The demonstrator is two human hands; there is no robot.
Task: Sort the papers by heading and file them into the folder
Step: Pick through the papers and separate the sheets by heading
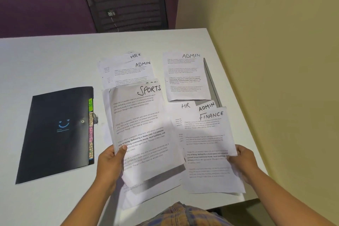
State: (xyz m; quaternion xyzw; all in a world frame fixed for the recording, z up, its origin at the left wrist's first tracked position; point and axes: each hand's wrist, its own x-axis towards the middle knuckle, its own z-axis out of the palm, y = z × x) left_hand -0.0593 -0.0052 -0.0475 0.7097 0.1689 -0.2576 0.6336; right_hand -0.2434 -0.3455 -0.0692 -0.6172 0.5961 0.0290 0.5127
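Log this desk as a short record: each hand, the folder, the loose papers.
left hand: grips white printed sheet headed SPORTS
right hand: grips white printed sheet headed FINANCE
folder: black tabbed file folder, closed, flat on white table, left of papers
loose papers: lone ADMIN sheet far right; overlapping HR and ADMIN heap beyond SPORTS sheet

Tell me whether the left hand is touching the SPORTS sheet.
Touching. The head view shows the left hand pinching the SPORTS sheet at its lower left edge, thumb on top.

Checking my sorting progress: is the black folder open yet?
No, the black folder lies closed on the table, only its coloured tabs showing along one edge.
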